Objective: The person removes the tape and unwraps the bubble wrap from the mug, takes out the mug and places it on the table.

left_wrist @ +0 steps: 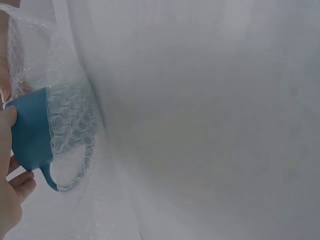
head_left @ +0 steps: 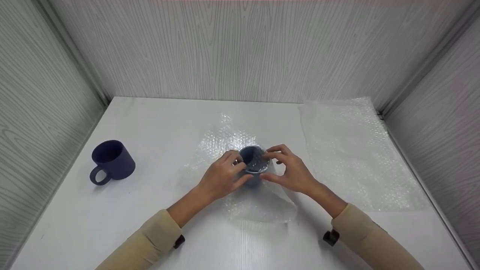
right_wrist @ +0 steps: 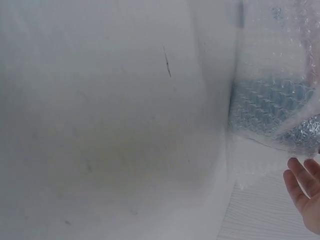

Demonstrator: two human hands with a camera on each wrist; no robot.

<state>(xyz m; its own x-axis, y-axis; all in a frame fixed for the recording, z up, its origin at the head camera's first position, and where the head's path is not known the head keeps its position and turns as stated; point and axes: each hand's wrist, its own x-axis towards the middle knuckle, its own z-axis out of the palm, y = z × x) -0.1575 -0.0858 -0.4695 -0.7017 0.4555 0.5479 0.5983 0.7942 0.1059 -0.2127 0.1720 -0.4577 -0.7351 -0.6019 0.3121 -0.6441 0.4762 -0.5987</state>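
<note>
A light blue mug (head_left: 254, 159) stands at the table's middle on a sheet of bubble wrap (head_left: 258, 206), which is drawn up round its sides. My left hand (head_left: 240, 168) grips the mug's left side, thumb in front. From the right, my right hand (head_left: 272, 165) pinches the wrap at the rim. In the left wrist view the mug (left_wrist: 30, 130) shows bare blue beside the wrapped part (left_wrist: 70, 125) and its handle, with my left hand (left_wrist: 10, 190) against it. The right wrist view shows the mug (right_wrist: 270, 107) under wrap, and my right hand's fingers (right_wrist: 305, 187) below it.
A dark blue mug (head_left: 112, 161) stands alone at the left, handle toward me. A second bubble wrap sheet (head_left: 348, 150) lies flat at the right, reaching the back corner. The white table (head_left: 157, 123) is closed in by grey wood-grain walls on three sides.
</note>
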